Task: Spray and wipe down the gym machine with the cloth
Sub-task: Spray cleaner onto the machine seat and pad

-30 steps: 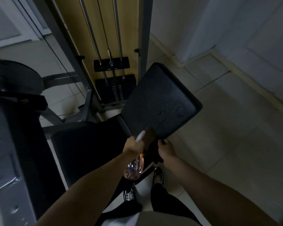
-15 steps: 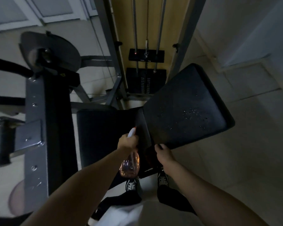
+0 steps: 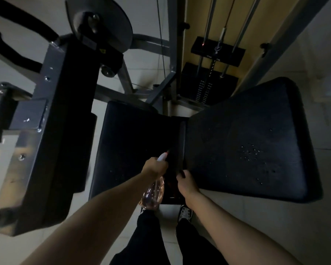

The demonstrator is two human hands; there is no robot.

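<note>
So here the left hand [image 3: 154, 166] is wrapped round the neck of a clear spray bottle [image 3: 151, 195], which sits just below centre at about 6 o'clock. Its white nozzle points up toward 12, right over the near edge of the left-hand black pad [image 3: 134, 138]. I'd guess it's held that way because this pad is next for a spritz. There are only a couple of faint specks on it, nothing I'd call wet.

The right hand [image 3: 185, 183] is just beside it, fingers curled on something dark hanging down in the gap. I'm taking that for the cloth [image 3: 171, 187], but it's so dim I can't swear to it. Keeping it low there makes sense, since it stays out of the spray and is ready to swipe.

The bigger black pad [image 3: 246, 134] at 3 o'clock has droplets [image 3: 250, 152] beaded on it, so it looks sprayed and not wiped. Probably the plan is to wet both pads, then wipe both.

The rest of the machine is the weight stack [image 3: 208, 87] at 12 to 1 o'clock, the grey steel frame [image 3: 44, 115] at 9, and a round cam disc [image 3: 99, 22] at 11. They all look dry from here.
</note>
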